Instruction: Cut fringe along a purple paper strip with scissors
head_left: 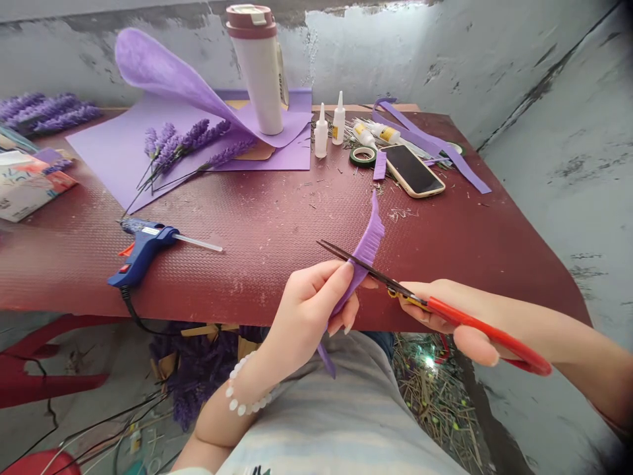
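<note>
Near the table's front edge, my left hand (311, 310) pinches a long purple strip (368, 244) between thumb and fingers. The strip's upper part is cut into a fringe along its right side, and its tail hangs below my hand. My right hand (445, 316) is closed on red-handled scissors (475, 323), to the right of my left hand. The dark blades cross the strip just above my left thumb. A small fringed purple piece (380, 165) lies beyond the strip's tip, beside the phone.
A blue glue gun (143, 254) lies at left, its cord over the edge. Behind are purple sheets (113, 145), lavender stems (190, 142), a cup (257, 79), small bottles (321, 135), green tape (362, 156), a phone (414, 170) and purple strips (430, 142).
</note>
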{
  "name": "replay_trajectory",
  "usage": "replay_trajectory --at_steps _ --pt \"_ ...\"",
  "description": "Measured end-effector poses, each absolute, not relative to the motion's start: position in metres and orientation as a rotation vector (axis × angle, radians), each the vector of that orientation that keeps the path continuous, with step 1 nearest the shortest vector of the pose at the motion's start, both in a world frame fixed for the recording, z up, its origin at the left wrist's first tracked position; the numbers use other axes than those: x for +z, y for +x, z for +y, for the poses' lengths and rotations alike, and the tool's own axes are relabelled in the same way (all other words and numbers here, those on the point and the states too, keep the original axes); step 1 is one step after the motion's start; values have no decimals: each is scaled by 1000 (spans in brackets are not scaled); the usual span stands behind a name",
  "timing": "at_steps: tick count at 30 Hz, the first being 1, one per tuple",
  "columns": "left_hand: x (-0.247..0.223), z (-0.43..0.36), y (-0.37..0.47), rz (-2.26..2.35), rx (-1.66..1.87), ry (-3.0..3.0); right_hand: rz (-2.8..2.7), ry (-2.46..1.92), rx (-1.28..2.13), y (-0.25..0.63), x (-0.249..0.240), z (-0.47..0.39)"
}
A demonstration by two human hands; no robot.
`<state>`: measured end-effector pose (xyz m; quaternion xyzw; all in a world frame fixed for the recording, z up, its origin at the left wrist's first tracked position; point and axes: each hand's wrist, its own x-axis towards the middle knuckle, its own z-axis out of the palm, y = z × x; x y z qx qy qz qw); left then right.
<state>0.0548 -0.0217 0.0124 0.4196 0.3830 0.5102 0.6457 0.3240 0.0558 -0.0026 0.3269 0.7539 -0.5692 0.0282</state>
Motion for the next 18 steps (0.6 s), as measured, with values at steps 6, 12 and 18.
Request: replay_trajectory --at_steps 6,12,18 --pt "13 -23 55 845 1190 926 2073 1106 -1897 321 8 50" --pt "12 -23 56 827 1195 912 2030 1112 -1948 319 14 49" --pt "13 -23 55 821 1189 892 1977 1095 -1977 318 17 50"
